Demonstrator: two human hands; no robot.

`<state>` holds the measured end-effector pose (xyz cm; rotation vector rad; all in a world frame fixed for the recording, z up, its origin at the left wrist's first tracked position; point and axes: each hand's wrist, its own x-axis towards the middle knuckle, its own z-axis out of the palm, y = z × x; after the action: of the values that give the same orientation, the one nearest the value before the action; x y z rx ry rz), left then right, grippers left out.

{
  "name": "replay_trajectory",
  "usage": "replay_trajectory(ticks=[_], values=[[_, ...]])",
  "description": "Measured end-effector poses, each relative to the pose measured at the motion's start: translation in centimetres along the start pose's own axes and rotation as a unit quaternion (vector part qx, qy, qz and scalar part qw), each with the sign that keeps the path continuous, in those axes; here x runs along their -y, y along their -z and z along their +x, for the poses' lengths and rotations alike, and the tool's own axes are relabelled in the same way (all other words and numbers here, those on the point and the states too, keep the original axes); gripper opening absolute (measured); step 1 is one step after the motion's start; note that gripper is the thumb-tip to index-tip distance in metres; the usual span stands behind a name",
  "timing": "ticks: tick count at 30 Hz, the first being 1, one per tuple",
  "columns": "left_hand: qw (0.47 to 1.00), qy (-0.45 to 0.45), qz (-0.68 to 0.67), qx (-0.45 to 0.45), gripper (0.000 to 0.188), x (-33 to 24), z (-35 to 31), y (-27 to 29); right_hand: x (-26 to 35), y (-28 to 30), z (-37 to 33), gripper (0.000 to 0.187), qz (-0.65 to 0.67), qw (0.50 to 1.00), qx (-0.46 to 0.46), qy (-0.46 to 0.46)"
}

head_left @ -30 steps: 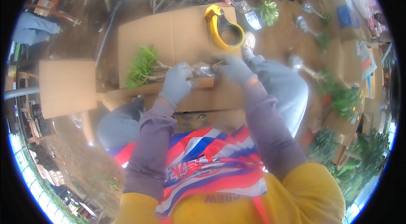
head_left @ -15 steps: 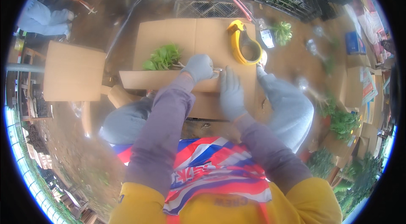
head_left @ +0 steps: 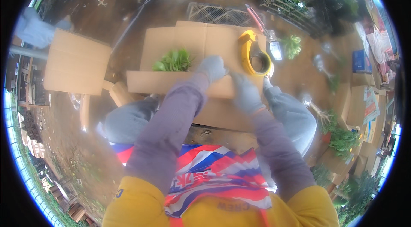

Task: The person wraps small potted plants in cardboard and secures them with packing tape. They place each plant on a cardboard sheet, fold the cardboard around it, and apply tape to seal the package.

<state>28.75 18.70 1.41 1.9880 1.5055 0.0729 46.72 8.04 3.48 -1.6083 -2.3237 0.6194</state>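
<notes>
Now hiding the stems of the leafy plant (head_left: 174, 61) behind the raised near flap (head_left: 158, 82) of the cardboard (head_left: 160, 40), and leaving only the green leaves showing above its upper edge. Apparently moving the folding along, yet not closing the flap down over the leaves. Bending the fingers of the grey-gloved left hand (head_left: 212, 69) at the flap's upper edge, to the right of the leaves; being unable to tell about any pinch there. Stretching the blurred right hand (head_left: 247, 92) forward over the right part of the cardboard, fingers extended, just beside the left hand, without visibly pinching anything. Compared with one second earlier, no longer showing bare stems and clear plastic between the hands; compared with half a second earlier, losing the last short length of stem from sight. Keeping the yellow tape dispenser (head_left: 246, 55) lying just beyond the right hand.
</notes>
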Motion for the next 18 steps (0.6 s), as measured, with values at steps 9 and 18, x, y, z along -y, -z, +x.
replay_trajectory(ticks=[9,18], values=[[0.894,-0.138,0.312,-0.289,0.040,-4.3,-10.8,-3.0,-0.7,2.9,1.1,0.068,0.032,0.997,0.061,0.026],[0.896,-0.105,0.349,-0.252,0.027,-4.4,-8.8,-3.3,-7.0,1.9,3.2,0.069,-0.127,0.990,-0.049,-0.044]])
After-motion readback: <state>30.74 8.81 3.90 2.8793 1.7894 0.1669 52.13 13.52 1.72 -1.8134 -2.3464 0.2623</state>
